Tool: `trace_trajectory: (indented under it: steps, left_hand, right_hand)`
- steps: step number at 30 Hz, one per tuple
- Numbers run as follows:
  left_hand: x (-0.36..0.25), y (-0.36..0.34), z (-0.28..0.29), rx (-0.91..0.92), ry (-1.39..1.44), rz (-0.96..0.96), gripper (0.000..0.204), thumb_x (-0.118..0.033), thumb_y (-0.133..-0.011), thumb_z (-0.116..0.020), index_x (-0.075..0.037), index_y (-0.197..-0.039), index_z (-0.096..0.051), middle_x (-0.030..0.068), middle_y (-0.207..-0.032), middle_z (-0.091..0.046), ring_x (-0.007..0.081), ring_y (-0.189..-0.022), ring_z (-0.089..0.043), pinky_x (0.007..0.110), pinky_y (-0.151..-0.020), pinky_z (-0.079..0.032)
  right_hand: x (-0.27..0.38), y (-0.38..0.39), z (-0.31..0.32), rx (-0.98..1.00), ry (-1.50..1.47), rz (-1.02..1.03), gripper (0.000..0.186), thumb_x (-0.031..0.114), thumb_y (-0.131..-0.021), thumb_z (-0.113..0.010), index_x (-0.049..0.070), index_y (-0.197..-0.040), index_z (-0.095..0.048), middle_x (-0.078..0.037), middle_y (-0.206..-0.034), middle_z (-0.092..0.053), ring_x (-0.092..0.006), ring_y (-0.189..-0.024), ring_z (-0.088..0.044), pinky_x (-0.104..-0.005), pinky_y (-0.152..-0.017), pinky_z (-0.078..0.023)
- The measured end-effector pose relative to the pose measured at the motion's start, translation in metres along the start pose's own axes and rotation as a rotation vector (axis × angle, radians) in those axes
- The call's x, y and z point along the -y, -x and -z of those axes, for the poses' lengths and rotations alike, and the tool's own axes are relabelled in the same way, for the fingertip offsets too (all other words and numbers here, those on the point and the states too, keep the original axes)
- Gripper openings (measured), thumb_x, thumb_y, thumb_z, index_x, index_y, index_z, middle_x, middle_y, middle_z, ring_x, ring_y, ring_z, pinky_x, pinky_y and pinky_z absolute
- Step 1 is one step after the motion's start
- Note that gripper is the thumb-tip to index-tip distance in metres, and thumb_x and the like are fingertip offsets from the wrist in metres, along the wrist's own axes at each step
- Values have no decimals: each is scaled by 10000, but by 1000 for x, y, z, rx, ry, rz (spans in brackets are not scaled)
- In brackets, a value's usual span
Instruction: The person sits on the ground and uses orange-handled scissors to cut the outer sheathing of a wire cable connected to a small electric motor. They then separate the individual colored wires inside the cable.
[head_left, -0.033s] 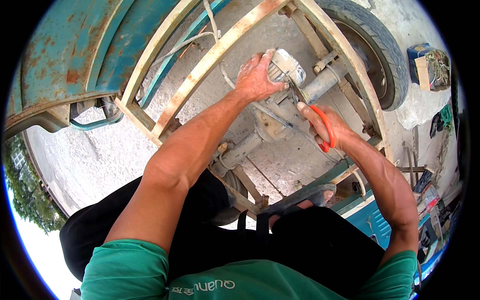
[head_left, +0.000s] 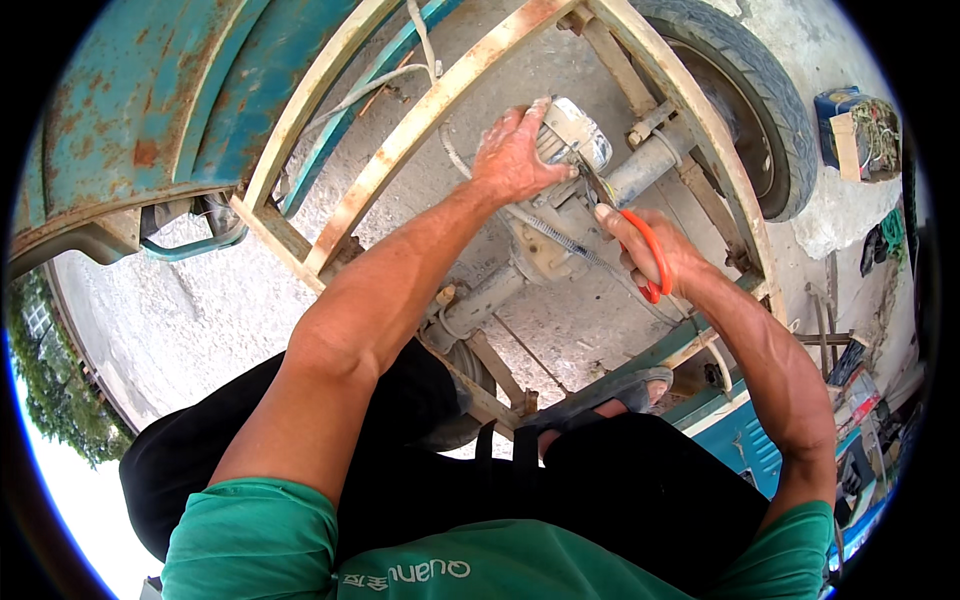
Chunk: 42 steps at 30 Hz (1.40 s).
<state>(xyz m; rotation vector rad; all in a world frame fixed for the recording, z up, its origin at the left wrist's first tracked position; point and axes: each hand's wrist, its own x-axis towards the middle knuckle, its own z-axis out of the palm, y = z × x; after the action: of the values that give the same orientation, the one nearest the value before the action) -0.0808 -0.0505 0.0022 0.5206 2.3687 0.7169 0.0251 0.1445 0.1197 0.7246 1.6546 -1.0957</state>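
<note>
Cutting step, by the look of it. Your left hand lies flat on the grey motor housing, fingers spread over its top, pressing rather than gripping. Your right hand is clenched through the orange-handled scissors, blades pointing up-left at the housing's lower edge, just beside your left thumb. Can't tell if the blade tips are closed or what exactly sits between them; too small.

Motor sits mid-frame on the axle tube, inside the rusty cream frame rails, with the tyre to the right. A ribbed cable runs down-left from the housing and passes under the scissors.

My read: you're trimming a tie or wire at the motor, cut not done yet. Next move needs the blade tips on the right strand only, w/ that cable and your left thumb kept out of the bite. Hold the housing steady.
</note>
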Motion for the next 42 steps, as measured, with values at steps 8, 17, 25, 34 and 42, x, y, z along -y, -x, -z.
trace_trajectory:
  steps: [8, 17, 25, 34, 42]
  left_hand:
    - [-3, 1, -4, -23, 3, 0, 1104, -498, -696, -874, -89, -1575, -347, 234, -1472, -461, 401, -1390, -450, 465, -1170, -388]
    - [-3, -1, 7, 33, 12, 18, 1098, -509, -688, -864, -122, -1578, -350, 211, -1492, -461, 373, -1407, -443, 459, -1181, -371]
    - [0, 0, 2, 4, 22, 8, 1118, -515, -687, -863, -109, -1584, -333, 229, -1469, -475, 393, -1388, -461, 457, -1173, -384]
    - [-4, -3, 4, 67, 17, 34, 1193, -549, -679, -859, -87, -1606, -267, 252, -1556, -370, 427, -1451, -374, 514, -1217, -306]
    - [-4, -4, -2, 65, 7, 48, 1179, -517, -697, -851, -89, -1611, -241, 241, -1563, -359, 423, -1454, -368, 557, -1217, -278]
  right_hand:
    - [-6, -8, 7, -91, 198, 97, 668, 637, -971, -570, -3, -805, -658, -59, -591, -557, -168, -515, -583, -363, -471, -456]
    - [-37, -21, 14, 207, -446, 40, 512, 534, -1018, -570, 67, -812, -609, 28, -556, -444, -102, -400, -393, -295, -382, -317]
    - [-33, -23, 32, -253, 245, 634, 470, 479, -1023, -606, 64, -804, -573, 23, -539, -459, -98, -412, -415, -306, -389, -354]
    - [8, -26, 35, -543, 271, 513, 499, 434, -887, -785, 29, -1139, -640, -127, -806, -699, -277, -747, -708, -419, -721, -563]
    - [2, -74, 1, -620, 301, 441, 561, 299, -864, -795, 121, -1340, -558, -225, -998, -733, -433, -932, -710, -505, -822, -565]
